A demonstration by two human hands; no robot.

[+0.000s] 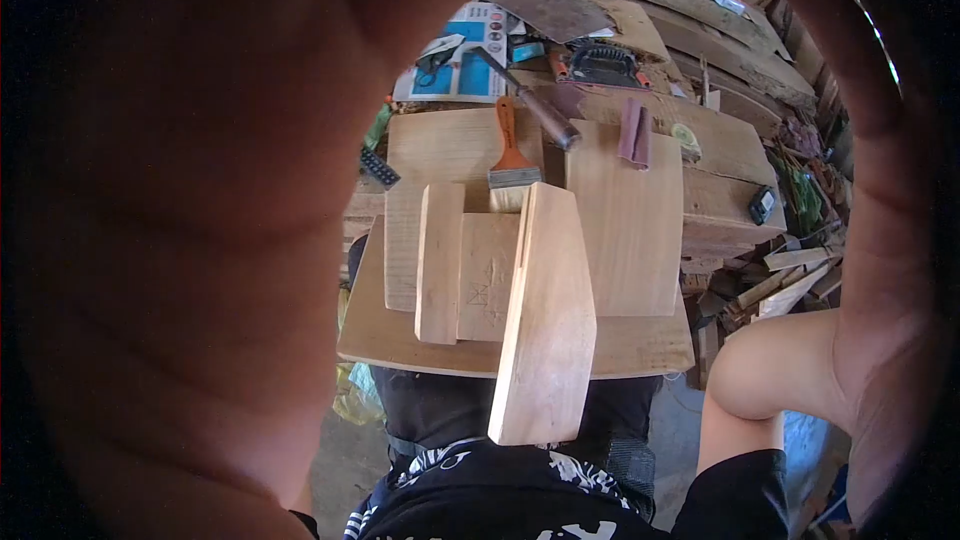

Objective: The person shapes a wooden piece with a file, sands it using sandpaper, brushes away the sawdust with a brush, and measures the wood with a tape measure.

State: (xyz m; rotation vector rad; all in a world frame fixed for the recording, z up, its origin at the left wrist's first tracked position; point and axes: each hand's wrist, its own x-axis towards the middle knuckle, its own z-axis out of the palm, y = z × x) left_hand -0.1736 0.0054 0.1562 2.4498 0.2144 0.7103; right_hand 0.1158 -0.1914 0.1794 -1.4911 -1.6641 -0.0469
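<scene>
Lying well beyond the fingers (830,15) is a wooden piece (550,320).

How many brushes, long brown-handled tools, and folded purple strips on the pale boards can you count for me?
Brush: 1
Brown-handled tool: 1
Folded purple strip: 1
Total: 3
</scene>
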